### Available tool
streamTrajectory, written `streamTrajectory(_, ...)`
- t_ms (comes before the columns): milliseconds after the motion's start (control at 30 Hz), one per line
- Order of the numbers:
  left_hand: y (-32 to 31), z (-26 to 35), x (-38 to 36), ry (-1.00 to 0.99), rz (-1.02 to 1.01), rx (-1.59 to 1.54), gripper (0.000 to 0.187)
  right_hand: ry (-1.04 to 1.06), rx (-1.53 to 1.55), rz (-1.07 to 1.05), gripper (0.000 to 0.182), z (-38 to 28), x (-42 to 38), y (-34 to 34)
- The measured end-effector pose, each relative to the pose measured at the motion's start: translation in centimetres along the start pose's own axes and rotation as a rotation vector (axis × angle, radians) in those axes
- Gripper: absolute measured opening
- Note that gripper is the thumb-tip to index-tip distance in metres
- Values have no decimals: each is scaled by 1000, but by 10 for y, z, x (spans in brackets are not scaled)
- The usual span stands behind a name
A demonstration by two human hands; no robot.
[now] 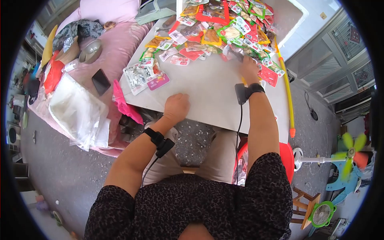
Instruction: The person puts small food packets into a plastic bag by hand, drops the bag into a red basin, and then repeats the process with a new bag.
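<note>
Left fingers: mine, curled together at the desk edge.
Right fingers: at the food packets; I cannot tell their grip.
Food packets: heaped across desk's far side.

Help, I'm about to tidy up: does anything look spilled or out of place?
The bright pink plastic hangs crookedly by the table's near left corner, perhaps slipping. A bowl sits on the pink cover near a phone, an odd spot for it. I see no spill.

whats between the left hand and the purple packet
Only bare tabletop lies between the left hand and the purple packet, as the head view shows.
</note>
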State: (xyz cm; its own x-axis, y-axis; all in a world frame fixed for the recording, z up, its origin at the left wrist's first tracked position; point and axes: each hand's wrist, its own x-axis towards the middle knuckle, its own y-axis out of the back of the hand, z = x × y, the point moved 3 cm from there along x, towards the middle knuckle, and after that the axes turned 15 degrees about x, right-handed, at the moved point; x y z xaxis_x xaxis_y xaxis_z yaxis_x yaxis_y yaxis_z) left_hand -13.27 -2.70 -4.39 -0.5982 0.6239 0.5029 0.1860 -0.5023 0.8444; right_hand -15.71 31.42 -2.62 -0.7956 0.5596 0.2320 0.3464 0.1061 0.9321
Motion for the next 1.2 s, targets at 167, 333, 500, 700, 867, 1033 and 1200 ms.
streamTrajectory(167,2,4,1,-12,-4,-6,12,98,-26,14,50,-2,-13,11)
streamTrajectory(333,-2,-1,-1,-19,31,-8,11,56,-59,184,49,-10,-17,14)
streamTrajectory(500,1,1,0,-12,33,-7,12,75,-93,103,37,-10,-7,8)
streamTrajectory(700,1,1,-1,-23,-11,19,13,172,117,114,24,-17,-10,25)
streamTrajectory(867,-1,2,0,-5,-2,11,13,199,195,124,23,-17,-9,47)
streamTrajectory(1033,2,3,-2,-27,9,40,11,324,572,154,20,-19,-33,68)
streamTrajectory(1200,-6,3,2,92,-181,87,11,244,990,-165,16,-38,-107,91)
